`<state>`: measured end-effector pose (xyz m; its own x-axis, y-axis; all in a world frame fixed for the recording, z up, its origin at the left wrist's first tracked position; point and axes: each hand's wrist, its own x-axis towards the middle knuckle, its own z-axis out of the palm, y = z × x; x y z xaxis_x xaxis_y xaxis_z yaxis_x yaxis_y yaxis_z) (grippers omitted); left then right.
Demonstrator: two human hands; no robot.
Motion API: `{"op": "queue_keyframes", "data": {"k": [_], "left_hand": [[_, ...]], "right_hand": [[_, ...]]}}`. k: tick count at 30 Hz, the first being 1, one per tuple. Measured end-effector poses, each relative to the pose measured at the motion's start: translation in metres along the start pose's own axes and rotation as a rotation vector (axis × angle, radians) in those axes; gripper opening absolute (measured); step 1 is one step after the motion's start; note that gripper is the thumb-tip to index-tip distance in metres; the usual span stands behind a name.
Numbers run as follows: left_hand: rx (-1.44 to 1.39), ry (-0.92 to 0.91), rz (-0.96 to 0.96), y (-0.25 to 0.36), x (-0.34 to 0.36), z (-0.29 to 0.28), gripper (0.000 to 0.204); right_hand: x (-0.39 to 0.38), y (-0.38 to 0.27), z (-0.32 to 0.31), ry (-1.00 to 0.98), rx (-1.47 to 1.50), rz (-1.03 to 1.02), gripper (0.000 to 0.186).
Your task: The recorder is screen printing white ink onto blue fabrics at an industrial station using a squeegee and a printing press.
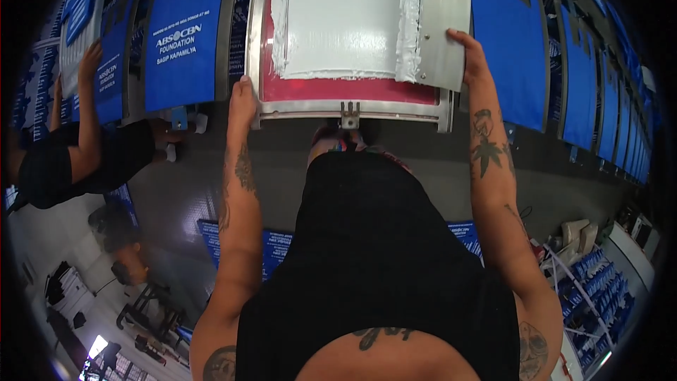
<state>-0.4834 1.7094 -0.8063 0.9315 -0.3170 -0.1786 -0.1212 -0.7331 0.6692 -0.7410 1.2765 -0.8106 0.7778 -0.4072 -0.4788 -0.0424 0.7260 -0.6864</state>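
Observation:
In front of me lies a screen printing frame (352, 107) with metal edges and a red mesh border. White ink (342, 14) is spread over its middle, with a thick ridge along the right side. My left hand (243, 104) grips the frame's near left corner, thumb on top and the other fingers mostly hidden. A wide metal squeegee (443, 21) rests along the right side of the screen, its left edge against the ink ridge. My right hand (474, 63) holds its outer edge, with a finger over the top and the rest partly hidden.
Blue printed fabric panels (185, 35) lie on boards to the left, and more blue panels (511, 42) line the right. A metal clamp (349, 114) sits at the frame's near edge. Another person (77, 148) works at far left. Blue printed pieces (278, 250) lie behind me.

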Motion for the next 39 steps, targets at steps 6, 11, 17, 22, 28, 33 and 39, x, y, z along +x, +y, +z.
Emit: {"op": "queue_keyframes", "data": {"k": [6, 11, 17, 22, 28, 33, 39], "left_hand": [[0.101, 0.073, 0.042, 0.004, -0.014, -0.002, 0.062], [0.085, 0.070, 0.005, 0.010, -0.015, -0.002, 0.059], [0.034, -0.013, -0.033, 0.005, -0.006, 0.004, 0.055], [-0.066, -0.123, -0.048, -0.010, -0.007, 0.005, 0.054], [-0.284, -0.053, 0.060, -0.009, 0.015, -0.009, 0.046], [0.242, 0.158, 0.757, 0.104, 0.055, 0.001, 0.057], [0.611, -0.128, 1.053, 0.120, 0.033, 0.029, 0.044]], "right_hand": [[-0.016, 0.020, 0.002, 0.077, 0.063, 0.019, 0.042], [-0.022, 0.026, -0.002, 0.132, 0.066, -0.013, 0.043], [-0.018, 0.020, -0.004, 0.151, 0.118, 0.008, 0.041], [-0.025, 0.011, 0.021, 0.279, -0.150, -0.129, 0.047], [0.033, -0.073, 0.158, 0.051, -1.492, -0.217, 0.053], [0.105, -0.033, 0.133, 0.091, -2.066, -0.951, 0.029], [-0.007, 0.068, 0.133, 0.057, -1.965, -0.964, 0.034]]}}
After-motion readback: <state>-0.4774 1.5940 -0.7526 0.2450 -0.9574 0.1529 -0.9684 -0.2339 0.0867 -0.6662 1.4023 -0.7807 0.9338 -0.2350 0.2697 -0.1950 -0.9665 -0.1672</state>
